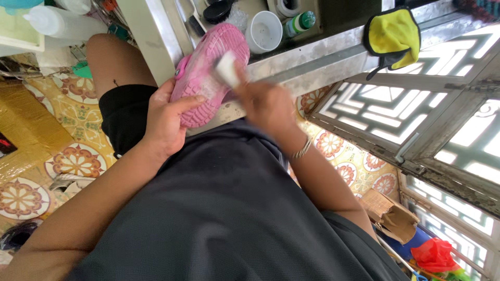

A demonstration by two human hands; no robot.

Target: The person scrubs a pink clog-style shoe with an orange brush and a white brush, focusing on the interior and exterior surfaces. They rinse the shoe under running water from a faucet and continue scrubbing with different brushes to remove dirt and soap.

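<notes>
Pink shoe held sole-up in front of the torso, above the lap. Long axis runs diagonal, from lower left up to upper right, with one rounded end pointing up toward the desk and the other down at the person's belly. Tread faces the camera. Left hand is half closed around the shoe's lower end, thumb laid across the sole edge, fingers wrapped behind and out of sight; firm grasp. Right hand is blurred by motion and closed around a small white piece, kind unclear, maybe a brush or a sponge, pressed against the sole near the middle. A metal bracelet sits on the right wrist. The shoe lies between both hands, left hand at its lower left, right hand at its right side, both touching it. Behind the shoe on the desk are a white cup, a green-capped bottle and a black brush. A yellow cloth hangs on the window frame to the right. Patterned tile floor below, a cardboard box at lower right.
</notes>
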